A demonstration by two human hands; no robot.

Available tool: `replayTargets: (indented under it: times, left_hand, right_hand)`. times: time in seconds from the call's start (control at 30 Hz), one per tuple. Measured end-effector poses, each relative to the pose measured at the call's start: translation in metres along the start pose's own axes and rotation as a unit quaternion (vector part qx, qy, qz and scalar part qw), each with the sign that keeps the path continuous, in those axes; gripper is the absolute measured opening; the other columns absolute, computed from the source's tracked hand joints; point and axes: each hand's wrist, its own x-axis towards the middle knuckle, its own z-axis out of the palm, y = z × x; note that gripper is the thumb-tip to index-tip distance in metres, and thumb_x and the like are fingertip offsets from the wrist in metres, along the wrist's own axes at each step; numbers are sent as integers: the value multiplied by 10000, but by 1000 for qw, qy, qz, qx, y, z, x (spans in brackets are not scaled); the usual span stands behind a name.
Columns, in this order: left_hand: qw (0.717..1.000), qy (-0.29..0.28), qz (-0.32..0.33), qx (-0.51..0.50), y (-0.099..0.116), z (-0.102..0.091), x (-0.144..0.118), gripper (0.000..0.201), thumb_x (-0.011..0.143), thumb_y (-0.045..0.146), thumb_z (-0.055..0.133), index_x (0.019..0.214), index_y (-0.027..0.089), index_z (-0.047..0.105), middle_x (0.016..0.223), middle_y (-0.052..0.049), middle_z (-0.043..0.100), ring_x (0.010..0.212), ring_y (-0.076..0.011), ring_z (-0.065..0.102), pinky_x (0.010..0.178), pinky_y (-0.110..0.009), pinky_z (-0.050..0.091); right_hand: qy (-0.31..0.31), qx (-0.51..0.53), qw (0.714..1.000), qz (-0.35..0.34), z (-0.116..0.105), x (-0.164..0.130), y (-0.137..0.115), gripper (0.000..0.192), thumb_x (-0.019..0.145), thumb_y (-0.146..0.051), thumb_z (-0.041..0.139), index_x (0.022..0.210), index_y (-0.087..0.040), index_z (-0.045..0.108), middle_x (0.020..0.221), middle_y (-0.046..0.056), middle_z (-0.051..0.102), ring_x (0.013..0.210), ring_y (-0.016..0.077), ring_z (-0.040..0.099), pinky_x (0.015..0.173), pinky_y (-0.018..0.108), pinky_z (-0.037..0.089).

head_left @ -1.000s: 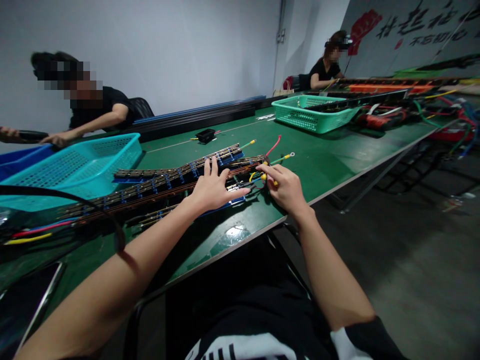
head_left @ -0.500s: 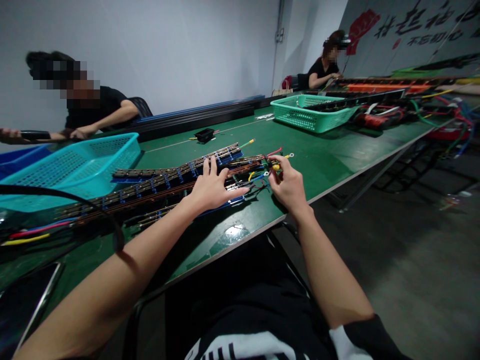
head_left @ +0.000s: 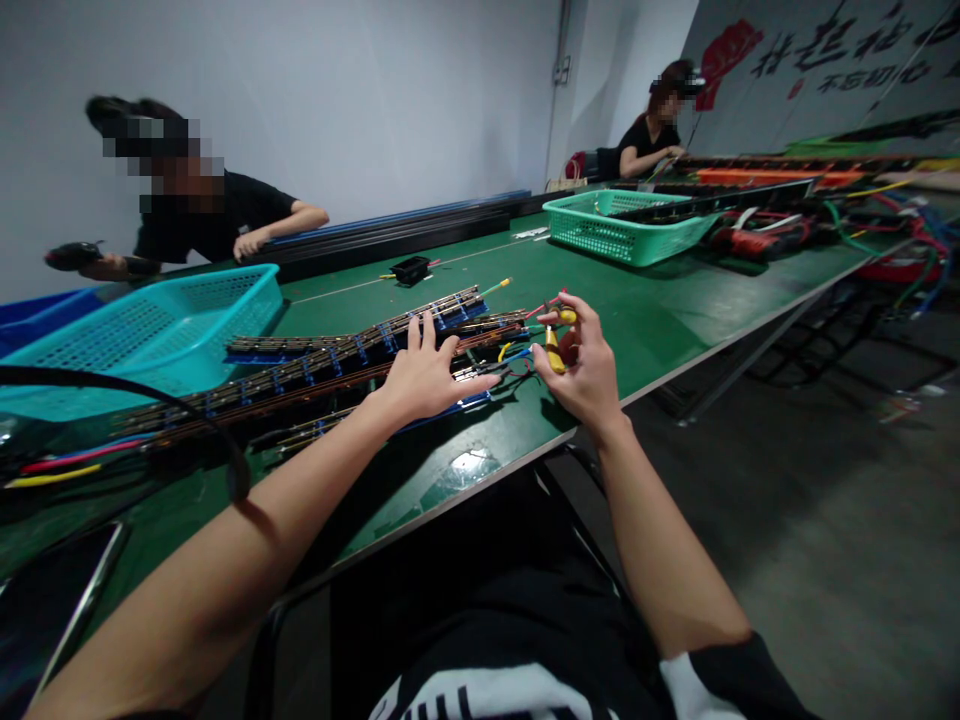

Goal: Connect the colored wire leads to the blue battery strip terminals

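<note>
My left hand [head_left: 421,380] lies with fingers spread over long strips of metal bars with blue spacers [head_left: 367,340], its fingertips resting on them. In my right hand [head_left: 585,375] is a small tool with yellow handles [head_left: 555,352], which looks like pliers or wire cutters. Its handles stand apart between thumb and fingers. The tool's jaws point left, toward the right-hand ends of the strips; I cannot make out whether they touch a wire. Close by are a red wire [head_left: 553,299], a blue wire end [head_left: 519,354] and a yellow-tipped wire [head_left: 504,284].
A turquoise basket [head_left: 247,310] stands left on the green table [head_left: 480,470]; a green basket [head_left: 630,240] stands farther back. A small black box [head_left: 411,269] lies behind the strips. Two co-workers [head_left: 225,205] sit across the table. A phone-like slab [head_left: 52,610] is at lower left.
The fingers of my right hand have opened wider, and the yellow handles have spread apart. My left hand stays in place. The co-worker on the left has shifted right, with an arm lowered.
</note>
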Motion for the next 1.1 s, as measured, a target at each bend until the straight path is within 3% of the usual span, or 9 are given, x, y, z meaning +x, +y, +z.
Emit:
replayTargets:
  times: [0.2,0.33,0.53,1.1]
  left_hand:
    - [1000,-2,1,1,-1,0,0,1091,781,939,304,1530,153,418,1701,-173,35,1544,-454,-17,1173,-580,311]
    - [1000,1,4,2,-1,1,1,1092,780,939,303,1528,152,420,1700,-173,42,1546,-448,-22,1173,-578,311]
    - [1000,2,6,-3,-2,1,1,1098,777,942,294,1521,145,430,1697,-186,49,1546,-448,-18,1162,-581,325]
    - [1000,2,5,-2,-1,0,0,1090,784,932,313,1525,140,424,1693,-200,51,1540,-465,-15,1156,-592,329]
  right_hand:
    - [62,29,998,-2,-2,-9,-3,457,936,-322,499,1382,-291,403,1052,34,662,542,99,498,506,276,462]
    - [96,57,994,11,-1,-10,-1,380,959,-351,462,1334,-295,453,1010,45,655,759,169,660,654,324,559]
    - [140,83,987,6,-1,-9,4,344,964,-359,439,1296,-292,498,945,47,649,871,210,691,732,358,586]
    - [80,46,996,15,0,-9,1,372,966,-350,478,1331,-284,499,978,31,694,759,155,681,641,282,556]
